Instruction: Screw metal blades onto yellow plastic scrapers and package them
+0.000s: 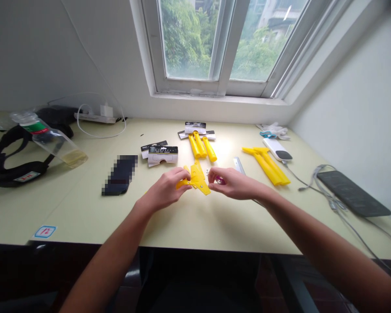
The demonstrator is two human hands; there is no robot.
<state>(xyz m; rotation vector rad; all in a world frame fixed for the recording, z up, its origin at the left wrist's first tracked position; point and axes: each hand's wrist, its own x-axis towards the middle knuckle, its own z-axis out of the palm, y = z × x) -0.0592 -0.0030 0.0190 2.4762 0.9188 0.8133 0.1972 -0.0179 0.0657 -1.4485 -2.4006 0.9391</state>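
Observation:
My left hand (169, 187) is closed on a flat yellow plastic piece (198, 178) with small holes, gripping it by its left side just above the table. What looks like a small metal fastener shows near the piece's lower end. My right hand (230, 182) is curled with fingers pinched, just right of the piece. Something small and purplish shows inside its fingers, too hidden to name. A few tiny metal parts (207, 172) lie by its fingertips. Behind the right hand, a flat metal strip (237, 165) lies partly covered.
Yellow handles (210, 150) and black-and-white cardboard packaging (163, 155) lie behind my hands. More long yellow parts (269, 167) rest to the right, near a white power bank (278, 149), cables and a dark tablet-like slab (353, 193). Leftward are a phone (120, 176), a tilted bottle (55, 141) and black straps (14, 167).

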